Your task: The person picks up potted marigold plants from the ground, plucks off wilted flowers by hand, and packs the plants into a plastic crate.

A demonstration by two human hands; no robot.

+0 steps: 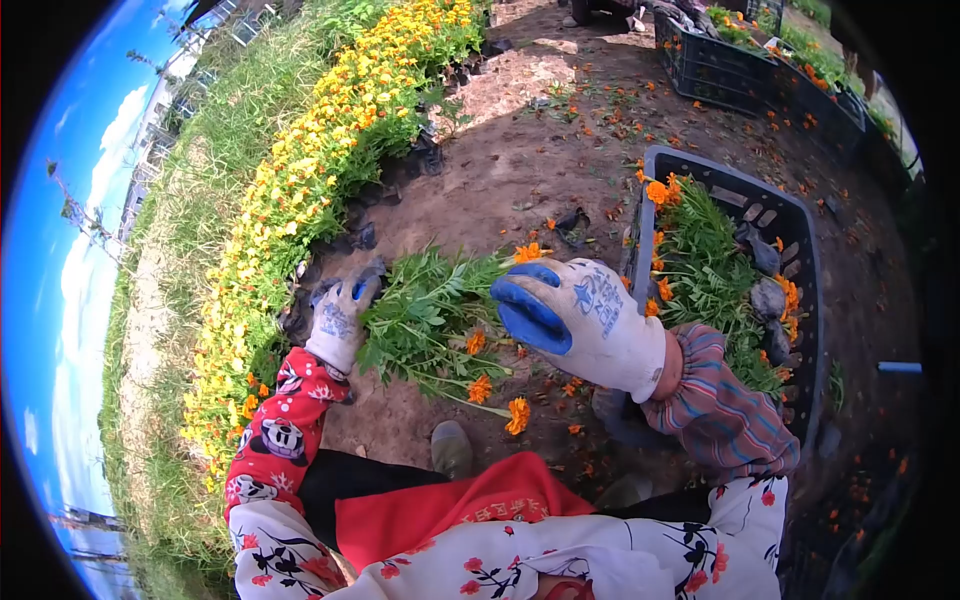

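Observation:
My left hand point(342, 312), in a white glove with dark, dirty fingertips, is closed at the base end of a bunch of green marigold plants point(430, 310). Their leafy stems spread right over the soil, ending in orange flowers point(518, 415); the part inside the grip is hidden. To the right of the bunch, my right hand point(580, 325) hovers in a white glove with a blue palm. Its fingers are curled together, and nothing shows in them. Just beyond it stands a dark plastic crate point(812, 290) holding cut-looking greenery, orange marigolds point(788, 300) and dark root clumps point(768, 300).
A long row of yellow-flowered plants point(330, 140) runs along the left, beside dry grass point(180, 260). More dark crates point(715, 65) with plants stand at the upper right. Orange petals dot the brown soil point(520, 130). My shoe point(452, 450) is below the bunch.

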